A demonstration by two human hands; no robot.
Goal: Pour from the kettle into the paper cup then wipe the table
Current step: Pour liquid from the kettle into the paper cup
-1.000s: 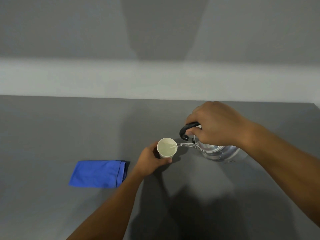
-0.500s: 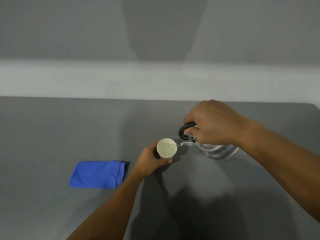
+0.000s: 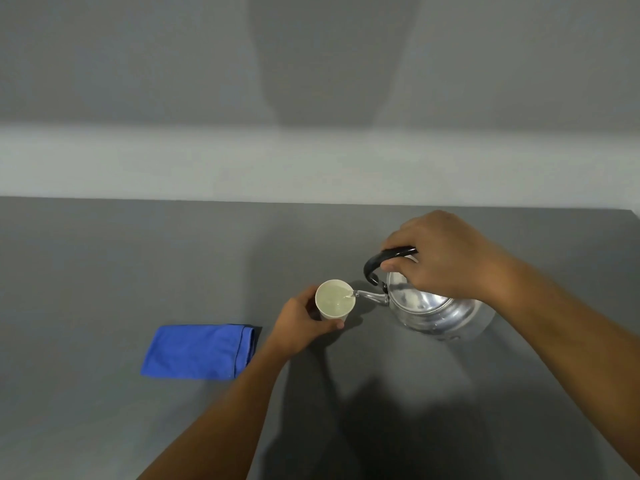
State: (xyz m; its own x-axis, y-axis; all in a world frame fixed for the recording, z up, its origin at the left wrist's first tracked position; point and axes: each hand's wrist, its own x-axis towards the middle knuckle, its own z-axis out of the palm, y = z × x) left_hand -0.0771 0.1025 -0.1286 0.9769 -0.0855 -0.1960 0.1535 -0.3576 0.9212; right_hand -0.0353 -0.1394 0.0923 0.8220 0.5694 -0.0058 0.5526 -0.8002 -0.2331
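Observation:
A white paper cup (image 3: 334, 300) stands on the grey table (image 3: 104, 265), with liquid inside. My left hand (image 3: 300, 323) wraps around its near left side. A shiny metal kettle (image 3: 433, 310) is tilted to the left, its thin spout (image 3: 370, 295) reaching the cup's right rim, where a small stream runs in. My right hand (image 3: 446, 258) grips the kettle's black handle (image 3: 381, 263) from above. A folded blue cloth (image 3: 199, 352) lies flat on the table, left of my left forearm.
The table's far edge meets a pale wall band (image 3: 311, 161). The table's right corner (image 3: 632, 213) shows at the far right. Shadows of my arms fall on the near part of the table.
The kettle has tipped a little further toward the cup and its body shows more from under my right hand. The cup, my left hand and the cloth stay in place.

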